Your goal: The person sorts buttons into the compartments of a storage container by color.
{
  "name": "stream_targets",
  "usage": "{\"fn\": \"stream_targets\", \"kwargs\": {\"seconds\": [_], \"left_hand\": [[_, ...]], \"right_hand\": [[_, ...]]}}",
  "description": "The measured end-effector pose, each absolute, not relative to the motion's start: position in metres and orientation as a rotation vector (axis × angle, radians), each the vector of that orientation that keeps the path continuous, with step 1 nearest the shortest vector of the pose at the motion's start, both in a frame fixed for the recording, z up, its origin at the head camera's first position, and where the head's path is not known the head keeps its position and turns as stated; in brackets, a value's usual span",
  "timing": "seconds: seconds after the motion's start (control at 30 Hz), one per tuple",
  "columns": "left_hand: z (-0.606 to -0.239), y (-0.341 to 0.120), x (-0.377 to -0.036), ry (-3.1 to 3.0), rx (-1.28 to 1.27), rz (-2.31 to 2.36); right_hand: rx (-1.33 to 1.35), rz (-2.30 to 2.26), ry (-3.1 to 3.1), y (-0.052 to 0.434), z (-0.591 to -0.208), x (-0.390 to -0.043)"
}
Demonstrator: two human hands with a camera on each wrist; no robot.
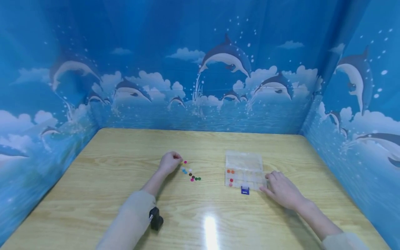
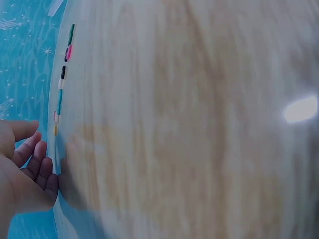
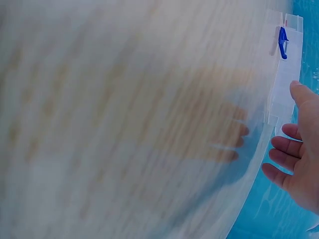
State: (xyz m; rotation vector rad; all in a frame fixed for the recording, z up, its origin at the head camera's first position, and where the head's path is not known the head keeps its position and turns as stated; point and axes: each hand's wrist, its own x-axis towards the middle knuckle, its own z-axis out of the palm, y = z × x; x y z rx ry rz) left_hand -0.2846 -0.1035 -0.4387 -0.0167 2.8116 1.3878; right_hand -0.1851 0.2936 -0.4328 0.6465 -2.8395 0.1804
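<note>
i see a light wooden table (image 1: 109,173) walled in on three sides by blue curtains printed with dolphins (image 1: 226,57). my left hand (image 1: 169,162) rests on the table left of centre, its fingers loosely curled at the top end of a small scatter of coloured buttons (image 1: 191,173): pink, blue, white, dark and green ones lying in a short slanted line. i cannot tell from any view whether the fingertips pinch a button or only touch the table beside them. in the left wrist view the fingers (image 2: 37,167) curl inward just short of the buttons (image 2: 62,82).

a clear plastic compartment box (image 1: 244,170) lies right of centre, well apart from the buttons, with orange and red buttons in its left compartments and a blue clasp (image 1: 245,190) at its near edge. my right hand (image 1: 281,189) lies flat and relaxed, fingers touching the box's near right corner, gripping nothing. a dark wrist device (image 1: 156,218) sits on my left sleeve.
</note>
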Motion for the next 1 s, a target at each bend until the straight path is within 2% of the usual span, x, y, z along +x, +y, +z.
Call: {"fn": "stream_targets", "kwargs": {"seconds": [1.0], "left_hand": [[-0.4374, -0.1028, -0.2867, 2.958, -0.004, 1.011]], "right_hand": [[0.712, 0.068, -2.763, 0.2865, -0.4298, -0.1855]]}}
